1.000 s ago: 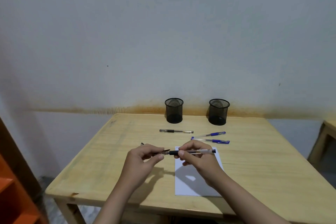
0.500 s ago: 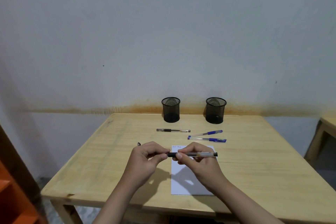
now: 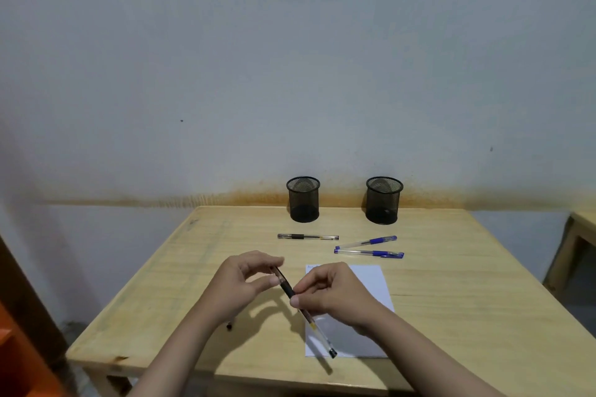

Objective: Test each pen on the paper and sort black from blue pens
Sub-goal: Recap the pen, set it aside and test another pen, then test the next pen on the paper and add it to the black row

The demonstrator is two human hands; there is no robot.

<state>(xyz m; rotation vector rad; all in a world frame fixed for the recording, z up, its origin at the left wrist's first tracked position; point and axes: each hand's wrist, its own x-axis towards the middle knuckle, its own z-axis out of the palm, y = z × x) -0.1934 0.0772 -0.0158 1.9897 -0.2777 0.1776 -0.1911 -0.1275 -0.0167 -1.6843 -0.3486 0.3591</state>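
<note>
My right hand [image 3: 332,296] pinches a clear pen with a black grip [image 3: 317,332] near its middle, above the table. The pen slants from upper left to lower right, with its lower end over the white paper [image 3: 371,284]. My left hand [image 3: 245,284] pinches the pen's upper end between thumb and forefinger. On the table beyond lie a black pen [image 3: 308,237] and two blue pens [image 3: 367,242] [image 3: 369,254]. A dark pen end [image 3: 229,326] shows under my left forearm. Two black mesh cups [image 3: 303,200] [image 3: 383,201] stand at the back.
The wooden table [image 3: 467,284] stands against a pale wall. A second wooden table [image 3: 583,222] is at the far right. An orange shelf [image 3: 13,348] sits at the lower left, beside the table's left edge.
The pen has swung from lying level between my hands to a steep slant, its right end dropping toward me over the paper. Both hands keep hold of it.
</note>
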